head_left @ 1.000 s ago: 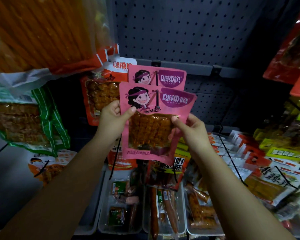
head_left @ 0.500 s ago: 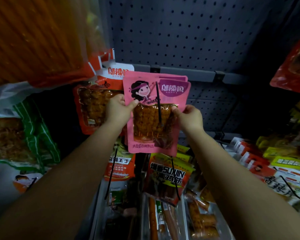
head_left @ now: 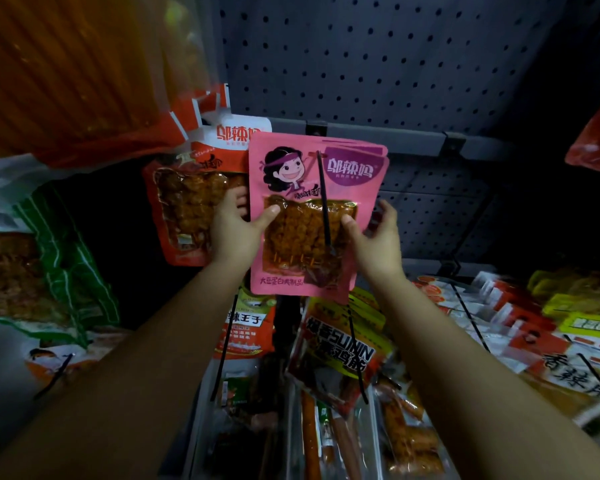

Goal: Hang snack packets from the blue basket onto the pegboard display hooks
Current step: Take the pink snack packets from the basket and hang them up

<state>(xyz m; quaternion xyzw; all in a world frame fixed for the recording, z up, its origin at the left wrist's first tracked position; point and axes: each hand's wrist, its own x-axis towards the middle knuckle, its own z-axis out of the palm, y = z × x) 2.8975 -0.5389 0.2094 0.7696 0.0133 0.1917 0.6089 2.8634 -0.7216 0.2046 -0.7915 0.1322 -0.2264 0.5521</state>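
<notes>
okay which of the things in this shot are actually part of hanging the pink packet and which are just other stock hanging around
Part of the job:
pink packet
black hook running through it
left hand and right hand, at its sides
pegboard

Just other stock:
red packet
green packet
trays of sausages

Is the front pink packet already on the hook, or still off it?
On. The black hook passes through the pink packet near its top and lies in front of it.

I read 邬辣妈 on the pink packet [head_left: 316,216] and red packet [head_left: 194,202]; SUNIN on the yellow-red packet [head_left: 340,344].
</notes>
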